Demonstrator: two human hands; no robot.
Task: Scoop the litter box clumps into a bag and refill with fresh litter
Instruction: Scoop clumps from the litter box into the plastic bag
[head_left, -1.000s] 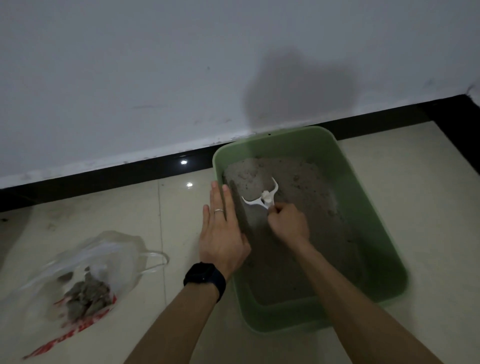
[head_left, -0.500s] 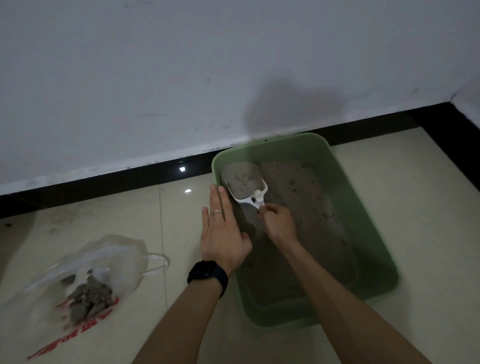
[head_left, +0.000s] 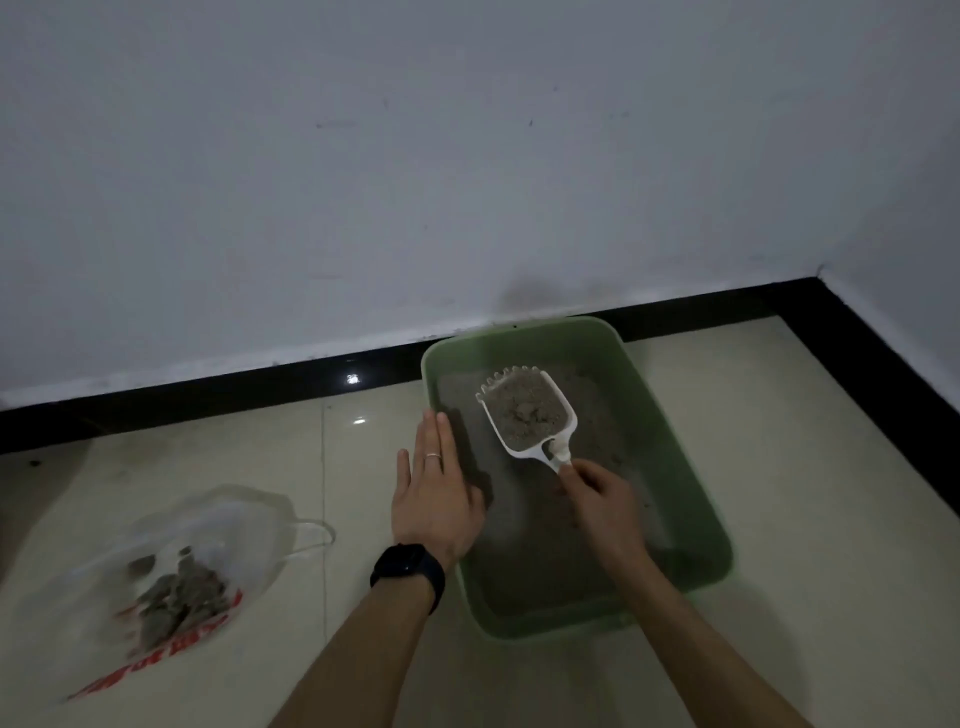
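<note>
Pale floor tiles (head_left: 779, 467) meet a dark skirting (head_left: 208, 387) under a plain grey wall (head_left: 363, 182); the dim light leaves fine detail uncertain. Against that wall sits the green litter box (head_left: 550, 626), its grey litter (head_left: 524, 561) lying low and uneven. Apart from it on the left lies the clear bag (head_left: 223, 525), mouth slumped open with clumps (head_left: 176, 592) inside, probably placed where a loaded scoop can reach it. The person's left hand (head_left: 434, 499) lies flat, fingers straight, on the box's left rim, apparently to steady it against the digging. The right hand (head_left: 602, 499) is curled round the handle of the white scoop (head_left: 527, 413). It holds the scoop level above the litter near the far end, likely so loose grains sift through the slots while lumps remain.
</note>
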